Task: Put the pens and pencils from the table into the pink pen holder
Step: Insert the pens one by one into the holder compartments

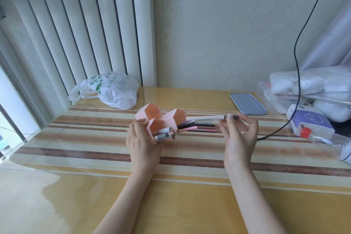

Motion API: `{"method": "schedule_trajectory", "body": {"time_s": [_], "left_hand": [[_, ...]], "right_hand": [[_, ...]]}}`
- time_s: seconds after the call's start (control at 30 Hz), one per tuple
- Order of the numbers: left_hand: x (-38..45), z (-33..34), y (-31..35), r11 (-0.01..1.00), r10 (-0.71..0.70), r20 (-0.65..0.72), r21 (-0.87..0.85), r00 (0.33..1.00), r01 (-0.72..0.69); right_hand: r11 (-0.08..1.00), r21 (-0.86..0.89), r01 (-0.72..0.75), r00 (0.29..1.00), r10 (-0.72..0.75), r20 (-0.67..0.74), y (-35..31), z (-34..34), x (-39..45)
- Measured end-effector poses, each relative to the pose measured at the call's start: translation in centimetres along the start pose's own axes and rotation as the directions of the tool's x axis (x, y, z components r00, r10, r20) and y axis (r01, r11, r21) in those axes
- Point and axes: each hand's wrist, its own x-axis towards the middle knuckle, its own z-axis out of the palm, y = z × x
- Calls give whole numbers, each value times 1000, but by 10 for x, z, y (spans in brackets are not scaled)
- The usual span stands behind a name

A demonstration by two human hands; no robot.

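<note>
Left hand [141, 138] grips tipped holder [161, 118]; right hand [240, 131] pinches white pen [206, 118] w/ fingertips, mid-insert. Next imo: slide tip into rt cell.

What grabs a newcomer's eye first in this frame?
Mid-table, the pink pen holder lies tipped, its hexagonal openings facing right; the left hand grips it, with several pens poking out of its near cell. Just right, the right hand pinches a white pen, its tip at the holder's right opening. More pens lie on the striped mat between the hands.
</note>
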Motion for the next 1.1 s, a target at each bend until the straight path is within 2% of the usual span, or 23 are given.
{"method": "schedule_trajectory", "body": {"time_s": [0.07, 0.13, 0.23, 0.33, 0.43, 0.53, 0.63, 0.77, 0.83, 0.87, 0.93, 1.0, 1.03, 1.1], "left_hand": [[0, 0, 0, 1000, 8, 9, 7, 1000, -8], [-1, -1, 0, 1000, 14, 19, 18, 1000, -14], [0, -1, 0, 1000, 19, 31, 18, 999, -19], [0, -2, 2, 999, 24, 33, 24, 999, -25], [-1, -1, 3, 1000, 27, 31, 5, 999, -27], [-1, -1, 2, 999, 30, 23, -14, 999, -30], [0, -1, 2, 1000, 3, 6, -29, 1000, -3], [0, -2, 4, 999, -22, 3, -33, 1000, 22], [0, -1, 2, 1000, -3, 2, -14, 1000, 3], [0, -1, 1, 1000, -3, 1, -9, 1000, 3], [0, 0, -1, 1000, -9, 5, -4, 1000, 9], [0, -1, -1, 1000, -5, 7, -4, 1000, 5], [0, -1, -1, 1000, -3, 8, -8, 1000, 4], [0, -2, 0, 1000, -2, 14, -17, 1000, 2]], "right_hand": [[986, -90, 139, 990, -136, 43, -4, 9, -10], [938, -180, 297, 951, -273, 147, -1, 17, -23], [776, -344, 529, 840, -421, 342, 12, 23, -38], [602, -446, 662, 738, -423, 525, 26, 23, -43], [430, -515, 742, 667, -395, 632, 38, 22, -44], [355, -521, 777, 627, -358, 692, 43, 21, -46], [356, -496, 792, 600, -310, 737, 42, 22, -49], [472, -468, 747, 637, -309, 706, 36, 22, -44], [514, -492, 703, 695, -349, 628, 37, 14, -33], [499, -543, 675, 730, -343, 592, 39, 9, -26], [367, -711, 600, 800, -255, 543, 45, -6, -10], [133, -866, 482, 876, -42, 481, 52, -21, 2], [28, -908, 419, 904, 76, 420, 55, -27, 5], [-86, -936, 341, 920, 235, 313, 58, -31, 7]]}}
